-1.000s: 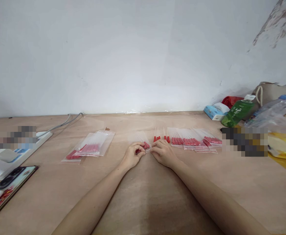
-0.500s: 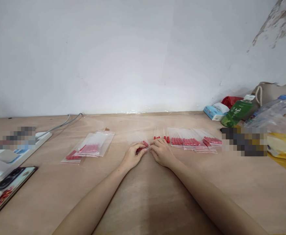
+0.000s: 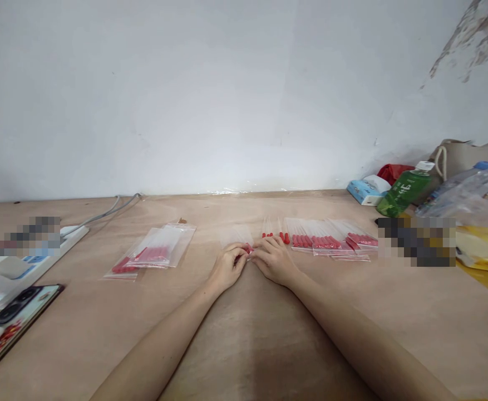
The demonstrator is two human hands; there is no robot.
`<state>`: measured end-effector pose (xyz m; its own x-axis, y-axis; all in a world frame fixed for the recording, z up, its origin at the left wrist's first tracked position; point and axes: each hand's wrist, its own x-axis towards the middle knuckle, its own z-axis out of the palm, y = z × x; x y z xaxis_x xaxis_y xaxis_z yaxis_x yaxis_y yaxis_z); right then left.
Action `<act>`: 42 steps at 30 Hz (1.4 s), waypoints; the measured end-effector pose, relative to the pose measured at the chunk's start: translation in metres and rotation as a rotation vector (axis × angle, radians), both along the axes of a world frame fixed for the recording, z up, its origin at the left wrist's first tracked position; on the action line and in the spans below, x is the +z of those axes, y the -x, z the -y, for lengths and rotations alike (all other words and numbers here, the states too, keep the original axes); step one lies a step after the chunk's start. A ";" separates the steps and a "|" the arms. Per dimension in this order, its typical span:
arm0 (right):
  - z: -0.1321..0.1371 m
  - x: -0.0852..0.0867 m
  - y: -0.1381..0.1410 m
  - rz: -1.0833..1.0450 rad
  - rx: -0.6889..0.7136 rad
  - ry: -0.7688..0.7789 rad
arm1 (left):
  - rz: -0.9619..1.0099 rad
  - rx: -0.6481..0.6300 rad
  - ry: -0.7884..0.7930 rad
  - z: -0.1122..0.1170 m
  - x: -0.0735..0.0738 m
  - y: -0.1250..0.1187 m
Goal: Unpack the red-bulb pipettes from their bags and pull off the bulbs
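My left hand (image 3: 229,265) and my right hand (image 3: 275,259) meet at the near edge of a clear zip bag (image 3: 237,235), fingers pinched on it from both sides. Red bulb ends of droppers (image 3: 249,248) show through the plastic between my fingertips; how many are inside is hidden. Just behind my right hand lie several loose glass droppers with red bulbs (image 3: 284,238), their clear tubes pointing at the wall. To the right is a row of bagged droppers (image 3: 327,243). Overlapping zip bags with red contents (image 3: 156,255) rest left of my left hand.
On the left lie a power strip (image 3: 74,231) with plugs and a phone (image 3: 22,317). A tissue pack (image 3: 364,192), a green bottle (image 3: 406,192) and plastic bags (image 3: 477,195) crowd the right back. The white wall (image 3: 244,100) closes off the table's far side.
My right fingers have moved slightly left, closer to my left hand at the bag's edge. The red bulb there now lies lower, behind the plastic. The other things have not moved.
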<state>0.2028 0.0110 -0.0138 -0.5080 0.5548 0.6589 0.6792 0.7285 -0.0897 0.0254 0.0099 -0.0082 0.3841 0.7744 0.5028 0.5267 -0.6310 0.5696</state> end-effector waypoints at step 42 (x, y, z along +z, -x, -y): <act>0.019 0.013 -0.017 -0.012 -0.218 0.361 | -0.242 -0.117 -0.027 0.015 0.015 0.029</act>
